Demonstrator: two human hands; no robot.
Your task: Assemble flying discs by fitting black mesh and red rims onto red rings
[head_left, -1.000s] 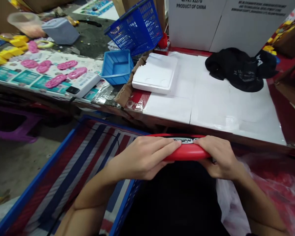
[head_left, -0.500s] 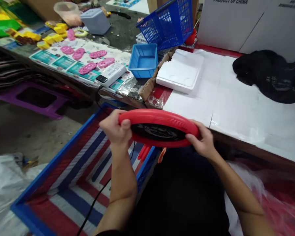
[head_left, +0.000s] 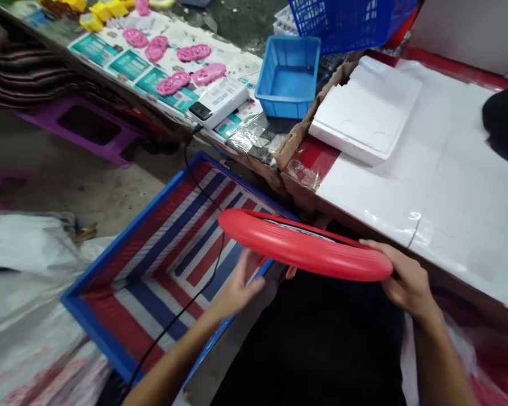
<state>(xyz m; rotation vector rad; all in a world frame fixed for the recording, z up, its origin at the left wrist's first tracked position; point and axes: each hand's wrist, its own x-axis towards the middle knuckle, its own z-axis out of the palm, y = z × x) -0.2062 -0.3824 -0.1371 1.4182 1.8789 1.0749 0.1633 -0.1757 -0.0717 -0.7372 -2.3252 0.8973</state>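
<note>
A red frisbee with a thick rounded rim is held nearly edge-on in front of my body. Only a sliver of its dark, printed middle shows. My right hand grips the right end, thumb side on the rim. Below the frisbee's left part is my left hand, off the rim, with thumb and fingers apart. Its fingertips are blurred and lie close to a small red piece at the crate's edge, mostly hidden by the frisbee; I cannot tell whether they touch.
A blue-framed crate lined with striped cloth stands at left, a black cable crossing it. The tables hold a blue basket, a white foam block, a white device, several pink pieces and a black cap. A purple stool stands beyond.
My left hand has let go of the frisbee and dropped below it. The frisbee has tipped to nearly edge-on in my right hand. The view has shifted, moving the tables up and right in frame.
</note>
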